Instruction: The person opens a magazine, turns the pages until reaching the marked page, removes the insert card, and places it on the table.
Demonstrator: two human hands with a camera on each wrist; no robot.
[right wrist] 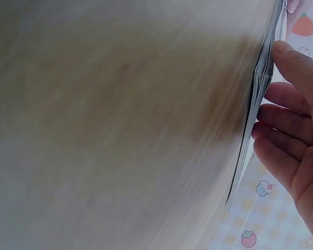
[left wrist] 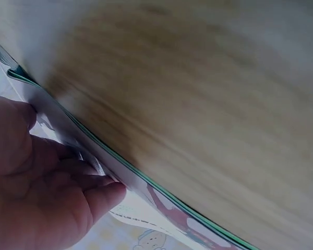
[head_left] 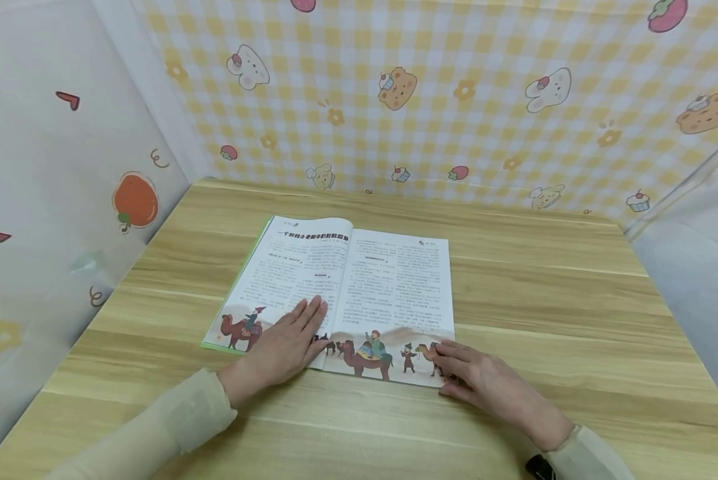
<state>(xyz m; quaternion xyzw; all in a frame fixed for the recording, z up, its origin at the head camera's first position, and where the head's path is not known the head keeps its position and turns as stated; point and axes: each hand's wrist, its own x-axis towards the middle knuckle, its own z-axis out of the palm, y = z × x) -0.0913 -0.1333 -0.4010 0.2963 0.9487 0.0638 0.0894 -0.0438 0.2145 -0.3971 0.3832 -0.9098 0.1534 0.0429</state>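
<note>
An illustrated magazine [head_left: 389, 287] lies spread open on the wooden table, with printed text above drawings of camels and riders. Its green-edged cover shows beneath the left page. My left hand [head_left: 287, 343] rests flat on the lower part of the left page, fingers extended towards the spine. At the lower right corner of the right page is my right hand [head_left: 485, 377], its fingers over the page edge and the thumb near the bottom corner. In the right wrist view, loosely bent fingers [right wrist: 287, 122] lie along the magazine's edge, with the page stack visible side-on.
Bare wooden table [head_left: 551, 293] surrounds the magazine. A yellow checked cloth [head_left: 431, 120] with cartoon animals hangs behind the table, and a pale printed sheet [head_left: 47, 200] stands along the left side. Something black [head_left: 540, 467] shows at the right cuff.
</note>
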